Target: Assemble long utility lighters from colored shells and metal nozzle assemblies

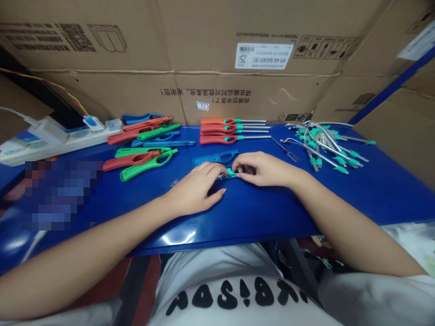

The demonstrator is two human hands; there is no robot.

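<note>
My left hand (pixel 199 188) rests on the blue table (pixel 374 194), its fingers curled onto a small teal-tipped metal part (pixel 231 172). My right hand (pixel 263 168) pinches the same part from the right side. Just beyond my fingers lies a blue plastic lighter shell (pixel 214 158). Both hands meet at the table's middle, and the part is mostly hidden under my fingers.
Red, green and blue lighter shells (pixel 142 145) lie at the left. Three assembled red lighters (pixel 231 130) lie at the back centre. A heap of teal-tipped metal tubes (pixel 326 145) sits at the right. A white power strip (pixel 50 140) and cardboard boxes (pixel 217 59) stand behind.
</note>
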